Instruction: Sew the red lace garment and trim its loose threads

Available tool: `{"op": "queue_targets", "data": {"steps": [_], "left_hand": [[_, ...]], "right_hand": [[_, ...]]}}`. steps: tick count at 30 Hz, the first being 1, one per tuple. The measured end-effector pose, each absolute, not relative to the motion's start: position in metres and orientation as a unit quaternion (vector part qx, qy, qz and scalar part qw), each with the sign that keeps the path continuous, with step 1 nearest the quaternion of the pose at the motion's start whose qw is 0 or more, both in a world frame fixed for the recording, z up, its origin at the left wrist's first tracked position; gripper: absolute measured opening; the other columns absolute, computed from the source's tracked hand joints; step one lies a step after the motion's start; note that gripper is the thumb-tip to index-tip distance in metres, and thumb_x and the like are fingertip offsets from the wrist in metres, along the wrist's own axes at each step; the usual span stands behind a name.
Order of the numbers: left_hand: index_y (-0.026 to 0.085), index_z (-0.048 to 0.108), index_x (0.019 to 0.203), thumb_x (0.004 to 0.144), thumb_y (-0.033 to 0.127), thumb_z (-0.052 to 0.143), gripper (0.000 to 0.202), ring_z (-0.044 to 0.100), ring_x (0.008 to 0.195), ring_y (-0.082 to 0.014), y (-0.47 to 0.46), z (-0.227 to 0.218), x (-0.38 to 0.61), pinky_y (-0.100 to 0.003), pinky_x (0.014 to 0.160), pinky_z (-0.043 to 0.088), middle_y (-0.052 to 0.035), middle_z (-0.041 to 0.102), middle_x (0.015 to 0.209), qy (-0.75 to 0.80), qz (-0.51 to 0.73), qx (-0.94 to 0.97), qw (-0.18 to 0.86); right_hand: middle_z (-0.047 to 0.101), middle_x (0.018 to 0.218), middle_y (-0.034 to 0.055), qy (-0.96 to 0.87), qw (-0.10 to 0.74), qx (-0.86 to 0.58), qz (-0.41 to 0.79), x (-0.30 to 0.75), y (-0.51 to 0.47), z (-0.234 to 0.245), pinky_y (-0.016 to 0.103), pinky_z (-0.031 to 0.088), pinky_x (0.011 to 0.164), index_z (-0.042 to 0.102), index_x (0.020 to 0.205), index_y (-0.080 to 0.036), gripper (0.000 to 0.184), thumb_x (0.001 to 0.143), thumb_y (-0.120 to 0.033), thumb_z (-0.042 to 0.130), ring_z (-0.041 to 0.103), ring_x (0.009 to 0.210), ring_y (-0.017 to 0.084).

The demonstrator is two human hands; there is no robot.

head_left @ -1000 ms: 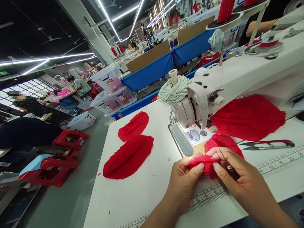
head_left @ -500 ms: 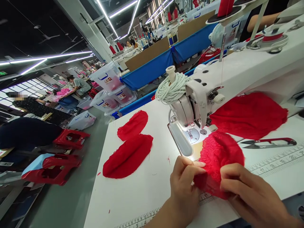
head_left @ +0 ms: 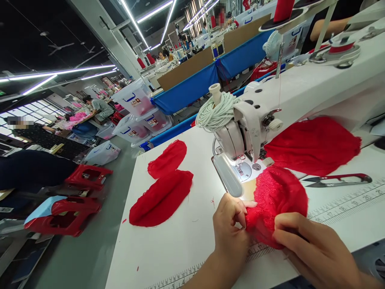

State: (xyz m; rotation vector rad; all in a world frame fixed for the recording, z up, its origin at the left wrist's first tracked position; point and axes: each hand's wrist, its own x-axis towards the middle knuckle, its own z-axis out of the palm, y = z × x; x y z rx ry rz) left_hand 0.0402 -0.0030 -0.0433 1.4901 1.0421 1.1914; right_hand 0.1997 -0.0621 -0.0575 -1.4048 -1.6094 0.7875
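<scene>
A red lace fabric piece (head_left: 279, 190) lies on the white table in front of the sewing machine (head_left: 240, 130). My left hand (head_left: 231, 224) pinches its left edge between thumb and fingers. Lower on the right, my right hand (head_left: 303, 239) is closed on the near edge of the same piece; its fingertips are partly hidden by the cloth. The fabric stays just short of the needle plate (head_left: 243, 170), apart from the needle. Thread snips (head_left: 339, 180) with a red handle rest to the right of the fabric.
Two red fabric pieces (head_left: 162, 198) lie on the left of the table. Another red fabric piece (head_left: 315, 146) is under the machine arm. A bundle of pale cord (head_left: 215, 112) hangs on the machine head. Printed rulers (head_left: 345, 208) run along the front edge. Red stools (head_left: 66, 216) stand left.
My right hand has shifted slightly left along the near edge of the lace fabric. My left hand keeps its pinch, with its fingers curled in more. The view has moved very little.
</scene>
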Motion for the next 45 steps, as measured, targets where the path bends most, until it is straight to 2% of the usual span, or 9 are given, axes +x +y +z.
{"op": "queue_targets", "data": {"steps": [6,10,22,27,31,36,39,42,45], "left_hand": [[0.023,0.048,0.065,0.060,0.022,0.088,0.040,0.068,0.079,-0.0211,-0.005,-0.048,0.045,-0.028,0.069,0.052,0.0022,0.054,0.071,0.462,0.486,0.504,0.544],[0.023,0.056,0.069,0.063,0.027,0.087,0.032,0.068,0.081,-0.0225,-0.007,-0.048,0.046,-0.028,0.065,0.050,-0.0016,0.062,0.076,0.484,0.481,0.493,0.540],[0.022,0.046,0.060,0.064,0.020,0.085,0.040,0.066,0.080,-0.0201,-0.002,-0.044,0.043,-0.026,0.064,0.048,0.0028,0.049,0.068,0.434,0.486,0.496,0.574],[0.023,0.070,0.080,0.068,0.012,0.078,0.018,0.063,0.075,-0.0164,-0.005,-0.049,0.042,-0.025,0.065,0.049,-0.0009,0.064,0.080,0.451,0.486,0.519,0.539],[0.027,0.081,0.082,0.070,0.008,0.071,0.024,0.061,0.073,-0.0156,-0.004,-0.049,0.039,-0.025,0.064,0.047,-0.0018,0.065,0.079,0.426,0.481,0.598,0.479],[0.022,0.081,0.070,0.071,0.026,0.081,0.004,0.052,0.066,-0.0127,0.000,-0.037,0.040,-0.025,0.062,0.042,-0.0015,0.060,0.072,0.429,0.413,0.546,0.589],[0.018,0.079,0.069,0.068,0.037,0.085,0.020,0.056,0.069,-0.0135,0.001,-0.034,0.040,-0.025,0.064,0.045,-0.0017,0.063,0.073,0.420,0.381,0.454,0.687],[0.016,0.079,0.079,0.069,0.037,0.085,0.024,0.064,0.072,-0.0162,0.001,-0.034,0.040,-0.028,0.073,0.050,-0.0038,0.070,0.076,0.404,0.363,0.370,0.754],[0.013,0.079,0.086,0.072,0.035,0.084,0.027,0.068,0.077,-0.0196,0.000,-0.034,0.039,-0.034,0.081,0.053,-0.0080,0.074,0.079,0.398,0.360,0.341,0.772]], "right_hand": [[0.068,0.069,0.0024,-0.657,0.416,-0.552,0.301,0.201,-0.062,-0.059,0.028,0.047,0.048,0.056,0.075,-0.027,0.023,0.092,-0.035,0.043,0.055,0.054,0.016],[0.070,0.071,0.0029,-0.674,0.394,-0.555,0.288,0.202,-0.061,-0.060,0.027,0.047,0.048,0.059,0.077,-0.027,0.024,0.092,-0.036,0.043,0.057,0.055,0.016],[0.073,0.078,0.0037,-0.686,0.386,-0.558,0.264,0.201,-0.063,-0.068,0.026,0.049,0.047,0.063,0.080,-0.028,0.024,0.091,-0.036,0.043,0.063,0.058,0.018],[0.076,0.100,0.0026,-0.718,0.470,-0.501,0.112,0.201,-0.057,-0.067,0.020,0.055,0.058,0.063,0.087,-0.027,0.018,0.089,-0.015,0.050,0.071,0.066,0.013],[0.076,0.085,0.0024,-0.747,0.492,-0.448,0.010,0.205,-0.043,-0.051,0.017,0.057,0.068,0.060,0.098,-0.023,0.024,0.086,-0.006,0.050,0.075,0.072,0.014],[0.077,0.084,0.0012,-0.681,0.451,-0.575,0.044,0.203,-0.030,-0.047,0.024,0.058,0.059,0.058,0.102,-0.026,0.017,0.088,-0.019,0.051,0.075,0.068,0.019],[0.077,0.085,0.0023,-0.637,0.436,-0.627,0.106,0.199,-0.022,-0.054,0.026,0.056,0.055,0.059,0.107,-0.025,0.024,0.085,-0.024,0.050,0.074,0.070,0.020],[0.075,0.085,0.0004,-0.610,0.391,-0.658,0.204,0.198,-0.016,-0.060,0.026,0.054,0.055,0.060,0.109,-0.027,0.030,0.082,-0.026,0.048,0.072,0.067,0.018],[0.075,0.085,0.0004,-0.613,0.342,-0.685,0.194,0.198,-0.012,-0.064,0.028,0.051,0.054,0.061,0.103,-0.028,0.026,0.081,-0.028,0.048,0.068,0.059,0.018]]}}
